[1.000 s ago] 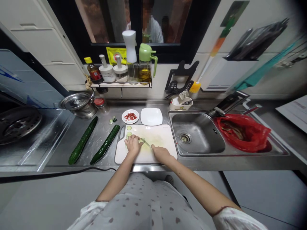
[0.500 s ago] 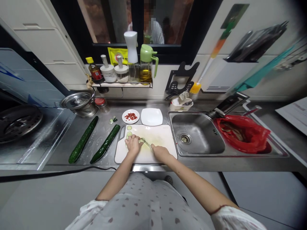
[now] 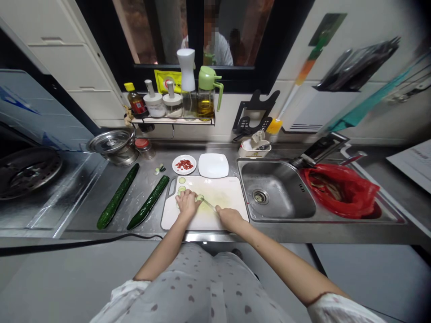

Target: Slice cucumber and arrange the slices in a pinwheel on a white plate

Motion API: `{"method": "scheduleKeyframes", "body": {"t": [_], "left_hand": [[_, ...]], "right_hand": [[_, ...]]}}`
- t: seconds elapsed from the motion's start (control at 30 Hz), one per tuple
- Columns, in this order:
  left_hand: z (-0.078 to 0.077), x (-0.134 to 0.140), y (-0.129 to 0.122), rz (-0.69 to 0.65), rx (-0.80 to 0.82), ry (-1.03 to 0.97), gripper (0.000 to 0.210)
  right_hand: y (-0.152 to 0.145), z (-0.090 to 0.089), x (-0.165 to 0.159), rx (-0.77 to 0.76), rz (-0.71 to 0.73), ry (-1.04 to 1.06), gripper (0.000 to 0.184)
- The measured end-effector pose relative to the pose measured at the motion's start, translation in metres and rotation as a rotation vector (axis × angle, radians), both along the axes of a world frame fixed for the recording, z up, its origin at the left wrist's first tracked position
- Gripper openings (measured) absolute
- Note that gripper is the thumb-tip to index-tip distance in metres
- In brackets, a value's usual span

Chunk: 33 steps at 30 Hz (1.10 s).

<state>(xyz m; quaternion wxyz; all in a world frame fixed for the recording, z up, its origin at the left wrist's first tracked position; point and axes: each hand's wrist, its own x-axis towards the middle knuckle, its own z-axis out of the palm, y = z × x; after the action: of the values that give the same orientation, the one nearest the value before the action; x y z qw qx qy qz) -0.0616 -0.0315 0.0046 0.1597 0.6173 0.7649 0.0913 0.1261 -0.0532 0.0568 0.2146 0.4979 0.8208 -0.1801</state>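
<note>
Item, one cutting board, white plastic, grey-rimmed with a grey handle slot (image 3: 232, 197), lying flat on the stainless-steel counter (image 3: 82, 220) between two cucumbers and the sink. Item, pale green round cucumber slices (image 3: 182, 180), laid along the board's left side, some partly covered by the left hand. Item, left hand (image 3: 187, 202), bare, palm down on the board, fingers bent; whether they grip anything underneath cannot be told. Item, right hand (image 3: 230, 218), bare, at the board's right half, fingers wrapped round the handle of a slim knife with a narrow metal blade (image 3: 209, 205). The blade points left, its tip at a single pale green cucumber round (image 3: 200, 197) just beside the left fingertips. Item, two long dark green whole cucumbers (image 3: 148, 202), aslant on the counter left of the board. Item, round white plate (image 3: 174, 169) bearing chopped red pieces (image 3: 184, 164), behind the board. Item, white plate, squarish with rounded corners (image 3: 213, 165), just beside it. Item, stainless-steel sink basin (image 3: 283, 172), right of the board.
</note>
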Motion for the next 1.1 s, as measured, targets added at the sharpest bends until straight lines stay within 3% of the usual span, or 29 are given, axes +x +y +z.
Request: {"method": "scheduleKeyframes", "body": {"t": [0.27,0.7,0.97,1.1], "left_hand": [[0.002,0.002,-0.004,-0.04,0.007,0.007,0.029],[-0.001,0.003,-0.006,-0.067,0.013,0.021,0.033],[0.002,0.003,-0.003,-0.07,-0.017,0.01,0.029],[0.005,0.003,0.0,-0.057,-0.029,-0.006,0.028]], "right_hand": [[-0.013,0.008,0.01,-0.013,-0.015,-0.015,0.038],[-0.025,0.006,0.018,-0.055,-0.081,-0.022,0.046],[-0.018,0.006,0.026,-0.03,-0.078,0.059,0.032],[-0.015,-0.002,0.025,0.043,-0.148,0.136,0.027]]}}
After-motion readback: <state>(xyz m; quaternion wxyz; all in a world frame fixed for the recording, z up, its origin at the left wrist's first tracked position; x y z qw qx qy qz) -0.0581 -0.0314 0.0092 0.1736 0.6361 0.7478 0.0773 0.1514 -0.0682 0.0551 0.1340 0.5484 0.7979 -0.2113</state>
